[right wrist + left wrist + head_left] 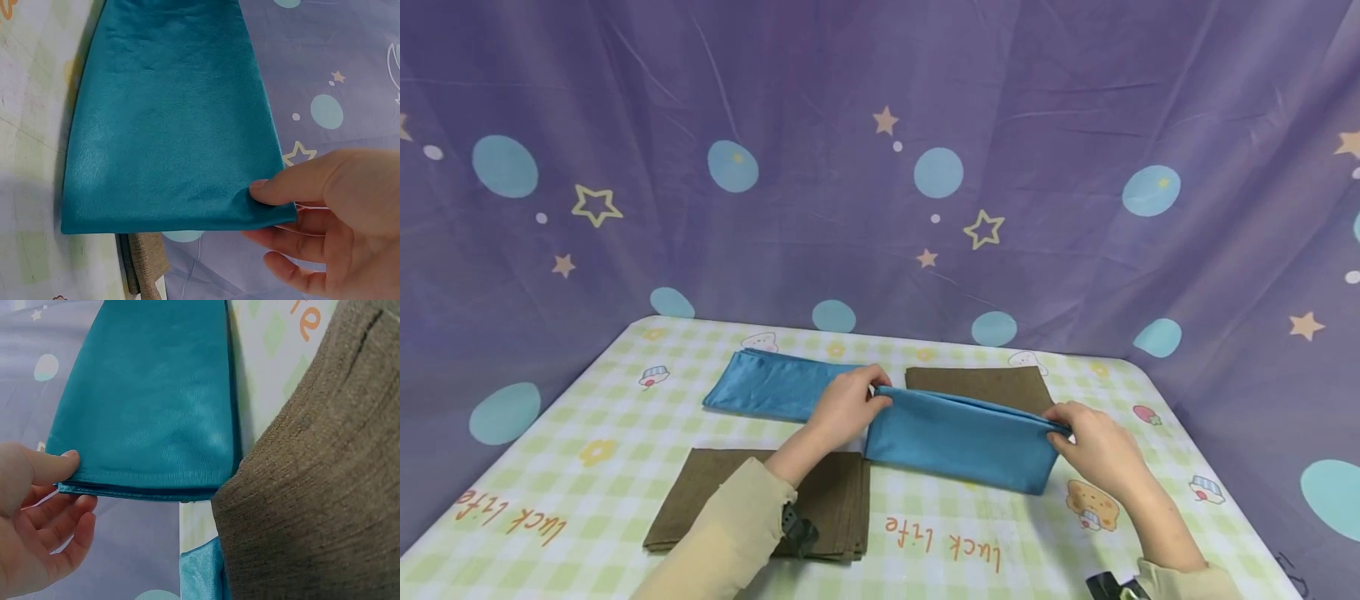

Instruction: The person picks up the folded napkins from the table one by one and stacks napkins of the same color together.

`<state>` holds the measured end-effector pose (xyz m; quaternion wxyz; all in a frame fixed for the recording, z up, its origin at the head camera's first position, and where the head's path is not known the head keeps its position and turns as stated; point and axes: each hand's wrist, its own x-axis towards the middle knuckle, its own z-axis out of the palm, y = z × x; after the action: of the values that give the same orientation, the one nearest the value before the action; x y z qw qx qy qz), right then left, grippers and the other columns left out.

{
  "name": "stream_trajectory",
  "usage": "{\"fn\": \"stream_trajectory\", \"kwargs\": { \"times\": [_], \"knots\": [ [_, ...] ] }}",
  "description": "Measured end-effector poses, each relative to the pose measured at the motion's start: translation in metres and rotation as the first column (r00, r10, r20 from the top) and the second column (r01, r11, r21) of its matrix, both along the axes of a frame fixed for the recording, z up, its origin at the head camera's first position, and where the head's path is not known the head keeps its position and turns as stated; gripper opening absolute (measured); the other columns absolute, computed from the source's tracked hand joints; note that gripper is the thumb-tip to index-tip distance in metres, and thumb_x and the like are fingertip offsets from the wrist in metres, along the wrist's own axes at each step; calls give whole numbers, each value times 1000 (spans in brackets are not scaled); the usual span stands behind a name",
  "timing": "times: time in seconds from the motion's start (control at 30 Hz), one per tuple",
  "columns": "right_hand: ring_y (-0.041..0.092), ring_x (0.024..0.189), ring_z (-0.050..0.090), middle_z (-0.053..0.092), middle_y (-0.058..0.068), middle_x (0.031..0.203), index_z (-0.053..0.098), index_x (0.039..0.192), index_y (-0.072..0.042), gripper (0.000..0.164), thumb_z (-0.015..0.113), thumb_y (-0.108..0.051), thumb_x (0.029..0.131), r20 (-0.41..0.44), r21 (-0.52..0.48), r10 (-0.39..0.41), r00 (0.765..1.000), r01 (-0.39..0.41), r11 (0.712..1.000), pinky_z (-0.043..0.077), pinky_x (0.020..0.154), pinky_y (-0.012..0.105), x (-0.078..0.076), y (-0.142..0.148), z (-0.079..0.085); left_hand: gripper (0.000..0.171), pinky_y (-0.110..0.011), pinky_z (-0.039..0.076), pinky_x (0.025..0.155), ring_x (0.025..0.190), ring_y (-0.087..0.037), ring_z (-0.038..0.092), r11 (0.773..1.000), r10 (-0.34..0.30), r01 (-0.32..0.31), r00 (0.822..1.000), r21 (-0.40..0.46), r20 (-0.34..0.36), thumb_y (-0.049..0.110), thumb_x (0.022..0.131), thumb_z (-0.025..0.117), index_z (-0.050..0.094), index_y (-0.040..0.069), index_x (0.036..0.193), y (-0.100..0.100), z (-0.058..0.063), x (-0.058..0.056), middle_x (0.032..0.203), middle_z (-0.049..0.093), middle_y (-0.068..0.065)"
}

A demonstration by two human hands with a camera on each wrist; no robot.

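Between my two hands hangs a folded shiny blue cloth [962,442], held by its upper corners with its face toward me. My left hand [846,408] pinches the upper left corner; thumb above and fingers below the layered edge show in the left wrist view. The other top corner is pinched by my right hand [1097,442], its thumb lying on the cloth [169,137] in the right wrist view. A stack of folded brown cloth [838,504] lies under my left forearm, partly covered by the sleeve.
Behind the left hand lies another folded blue cloth [775,387]. A folded brown cloth [977,382] sits at the back right, its front part hidden by the held cloth. The table wears a green checked cover [602,500], and a purple curtain [820,250] stands behind it.
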<state>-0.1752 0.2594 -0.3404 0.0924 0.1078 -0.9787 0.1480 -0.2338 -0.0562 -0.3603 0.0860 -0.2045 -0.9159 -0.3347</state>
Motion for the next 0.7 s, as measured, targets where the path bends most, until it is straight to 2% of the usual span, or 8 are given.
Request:
{"fn": "stream_trajectory", "kwargs": {
  "times": [0.17,0.4,0.7],
  "knots": [
    [21,78,62,64,2,88,65,92,-11,14,67,-10,79,-43,-18,6,999,-7,1000,48,61,41,-1,0,2,10,-25,39,54,60,-8,47,1000,20,-20,1000,16,-23,17,83,65,60,19,92,-2,4,-2,82,58,5],
    [18,76,61,64,-1,86,65,92,-13,13,67,-13,80,-56,-43,10,998,-13,999,47,59,40,-3,-2,-2,11,-26,41,57,65,-8,49,999,43,-42,997,23,-57,18,82,67,62,19,91,-7,9,-2,86,61,5],
    [15,73,60,63,-1,87,65,92,-13,11,67,-15,81,-84,-88,31,996,-38,995,46,60,37,-11,-12,-9,11,-26,42,57,68,-8,51,996,81,-80,996,49,-34,18,83,66,62,21,93,-23,7,-1,89,60,6]
  ]
}}
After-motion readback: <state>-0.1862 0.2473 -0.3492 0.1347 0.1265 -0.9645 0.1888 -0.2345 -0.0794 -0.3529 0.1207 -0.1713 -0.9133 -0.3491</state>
